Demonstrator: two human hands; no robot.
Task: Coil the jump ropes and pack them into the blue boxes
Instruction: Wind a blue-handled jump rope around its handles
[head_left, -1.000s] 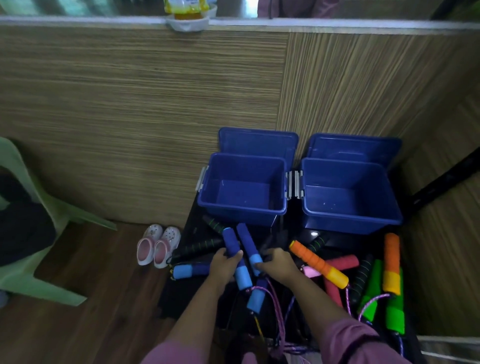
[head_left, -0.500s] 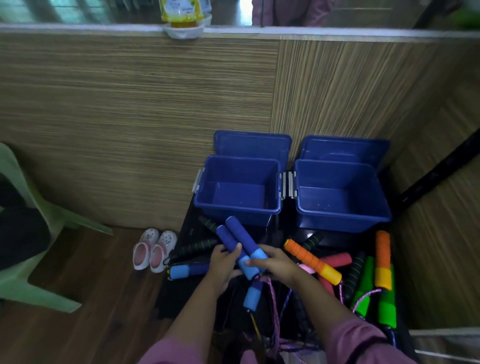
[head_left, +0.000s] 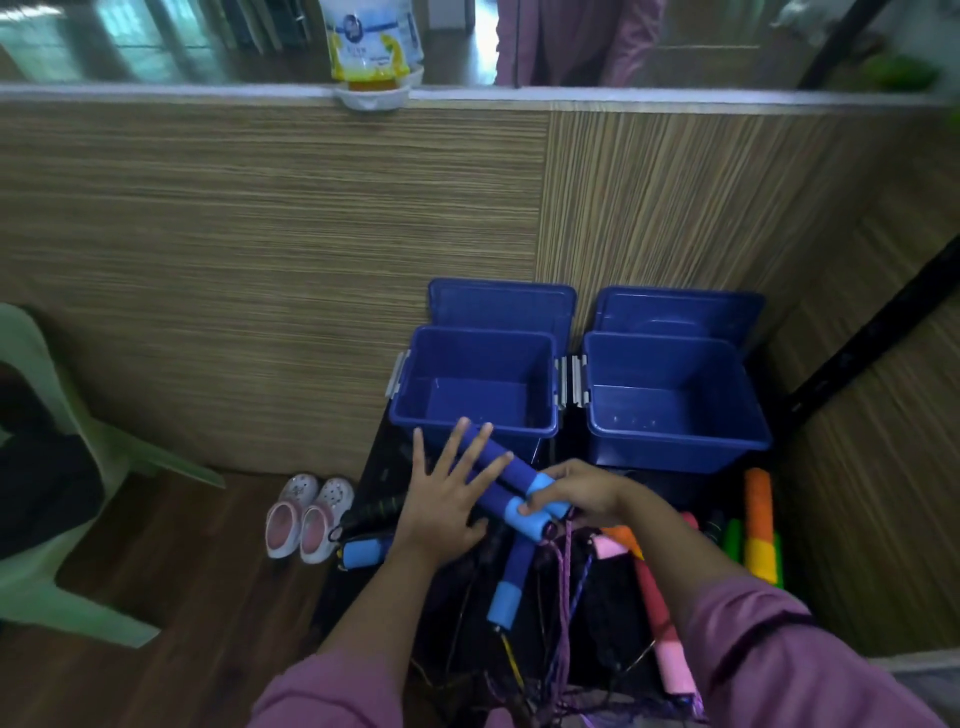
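Two open blue boxes stand side by side at the back of a black table, the left box (head_left: 415, 415) and the right box (head_left: 758, 441), both with nothing inside. My right hand (head_left: 576, 491) grips the light-blue ends of a pair of blue jump rope handles (head_left: 511, 480), whose purple cord (head_left: 566, 582) hangs down toward me. My left hand (head_left: 441, 493) lies flat with spread fingers over the far part of those handles. More ropes lie around: blue handles (head_left: 506, 587), pink handles (head_left: 660, 618) and orange and green handles (head_left: 756, 519).
Wood-panelled walls close in the back and right of the black table (head_left: 374, 478). On the floor at left are small pink shoes (head_left: 304, 514) and a green plastic chair (head_left: 57, 467). A bottle (head_left: 371, 47) sits on the ledge above.
My left hand has let go of the blue handles and spread flat over them. My right hand has taken hold of their light-blue ends. The camera has tilted upward.
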